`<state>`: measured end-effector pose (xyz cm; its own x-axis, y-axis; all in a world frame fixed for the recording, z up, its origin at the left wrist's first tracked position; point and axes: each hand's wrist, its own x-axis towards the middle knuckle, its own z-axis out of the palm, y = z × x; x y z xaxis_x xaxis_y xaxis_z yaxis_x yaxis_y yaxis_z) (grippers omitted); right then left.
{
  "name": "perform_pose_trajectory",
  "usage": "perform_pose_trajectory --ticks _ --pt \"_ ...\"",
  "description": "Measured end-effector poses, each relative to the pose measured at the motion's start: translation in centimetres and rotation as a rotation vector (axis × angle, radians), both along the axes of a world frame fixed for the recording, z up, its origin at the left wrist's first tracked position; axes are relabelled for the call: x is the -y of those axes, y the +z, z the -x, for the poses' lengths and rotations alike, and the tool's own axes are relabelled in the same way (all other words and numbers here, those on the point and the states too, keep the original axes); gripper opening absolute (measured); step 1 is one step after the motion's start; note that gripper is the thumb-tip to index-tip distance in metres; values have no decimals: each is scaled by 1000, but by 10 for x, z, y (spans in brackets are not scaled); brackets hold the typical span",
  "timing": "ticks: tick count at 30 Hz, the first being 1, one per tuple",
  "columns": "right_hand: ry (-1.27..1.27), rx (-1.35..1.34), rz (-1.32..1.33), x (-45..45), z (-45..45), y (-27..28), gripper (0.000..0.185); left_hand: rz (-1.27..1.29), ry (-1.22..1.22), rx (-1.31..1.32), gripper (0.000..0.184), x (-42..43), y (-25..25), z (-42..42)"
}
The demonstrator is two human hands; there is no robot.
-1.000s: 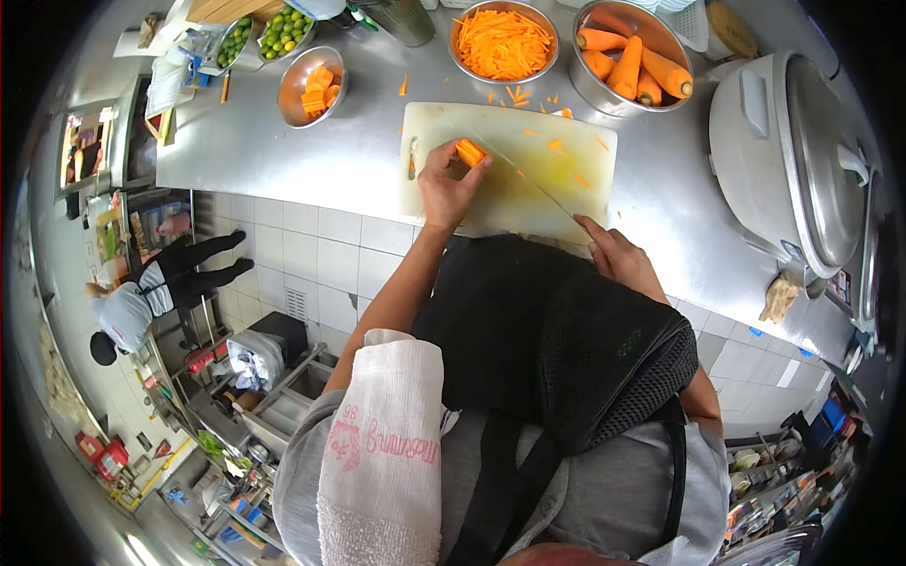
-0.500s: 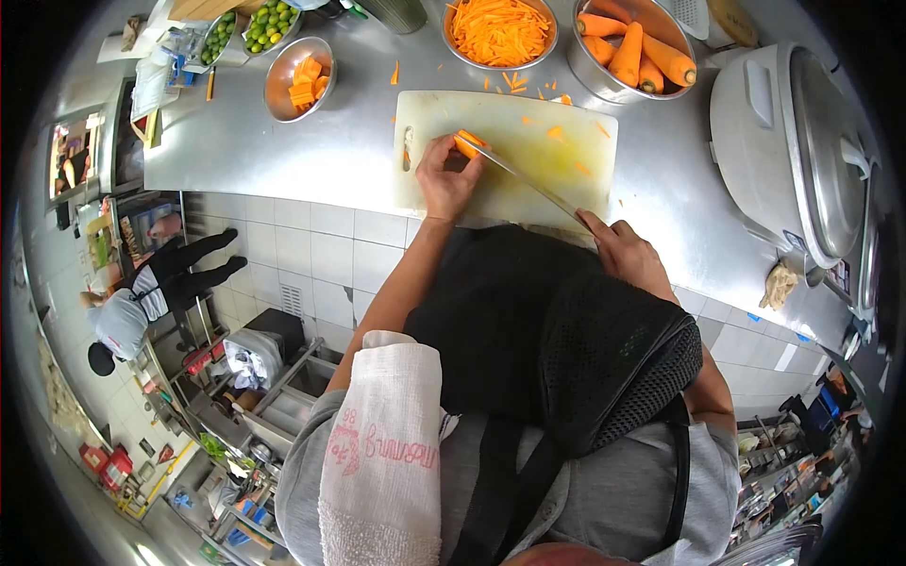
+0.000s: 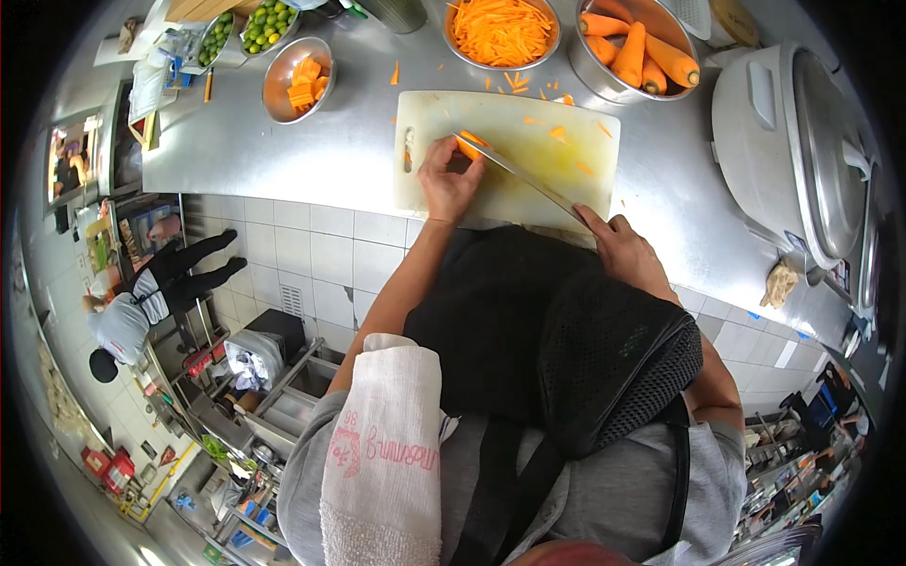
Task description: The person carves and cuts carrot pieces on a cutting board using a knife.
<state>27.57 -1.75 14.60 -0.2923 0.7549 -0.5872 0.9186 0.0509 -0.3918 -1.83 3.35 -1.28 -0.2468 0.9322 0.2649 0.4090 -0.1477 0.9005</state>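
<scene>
My left hand [image 3: 450, 179] is closed on a carrot piece [image 3: 471, 142] near the left part of the white cutting board [image 3: 510, 113]. In my right hand [image 3: 628, 250] is the handle of a long knife [image 3: 533, 181], whose blade lies across the top of the carrot piece. Small orange scraps [image 3: 558, 134] are on the board. Behind it stand a bowl of carrot strips [image 3: 500, 34] and a bowl of whole carrots [image 3: 642, 58]. A smaller bowl with cut carrot chunks [image 3: 307, 83] is at the back left.
A large lidded cooker [image 3: 788, 151] stands at the right. Containers of limes [image 3: 269, 26] are at the far left back, and a dark container [image 3: 400, 13] is behind the board. Another person [image 3: 142, 302] is at a counter on the left.
The knife blade has come from beside the carrot piece onto its top. The view has shifted slightly; my left hand still holds the piece.
</scene>
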Motion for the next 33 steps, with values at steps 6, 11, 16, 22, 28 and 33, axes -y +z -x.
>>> perform_pose_trajectory --ticks 6,11,16,22,28,33 --pt "-4 17 44 -4 6 2 55 -17 5 -66 43 0 7 -1" --pt "-4 -15 43 -2 10 2 58 -185 -44 -162 59 0 -13 3" --pt "-12 -38 -7 1 19 -3 60 -176 -42 -191 64 -1 -14 3" --pt "-50 -71 -11 2 34 -4 59 -103 -30 -122 50 -1 1 -2" --pt "-76 -84 -39 0 48 -5 59 -124 -38 -78 48 -4 1 -4" --pt "-95 -94 -36 -6 61 -10 60 -93 -72 -88 49 -4 -1 -1"
